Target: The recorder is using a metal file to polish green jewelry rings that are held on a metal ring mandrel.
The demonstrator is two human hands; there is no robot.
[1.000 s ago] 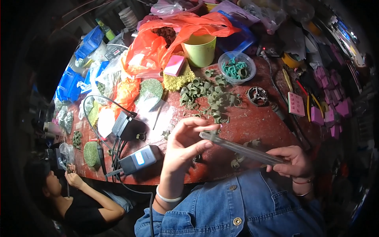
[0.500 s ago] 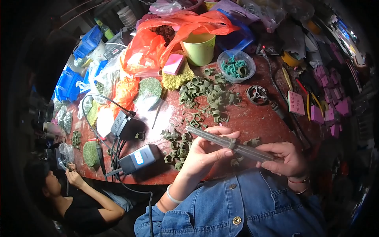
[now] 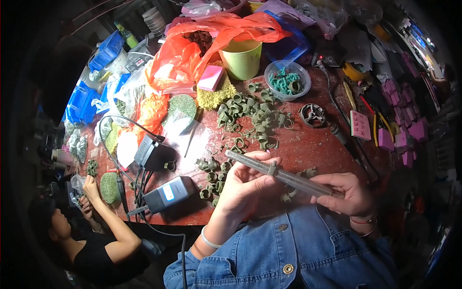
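Note:
A grey, see-through tapered ring mandrel [image 3: 301, 182] slants across in front of me, its thin end up to the left. My right hand [image 3: 344, 192] is closed round its thick end. A small green ring [image 3: 273, 168] sits around the rod near its middle. The thumb and fingers of my left hand [image 3: 248, 183] pinch at that ring and the rod beside it. Loose green rings [image 3: 219, 180] lie on the red table [image 3: 308, 130] just left of my left hand. A few more green pieces lie partly hidden behind the mandrel.
Farther back are a green ring pile [image 3: 262, 118], a clear tub [image 3: 288, 81] of teal pieces and a yellow-green cup [image 3: 242, 60]. A grey cabled box [image 3: 167, 194] stands left; a pen-like tool [image 3: 344, 139] and pliers [image 3: 368, 108] lie right. A co-worker [image 3: 96, 241] sits at left.
My left hand and the green ring have shifted slightly left along the mandrel toward its thin end. The right hand stays put. The co-worker's hand has reached forward to the small green pile.

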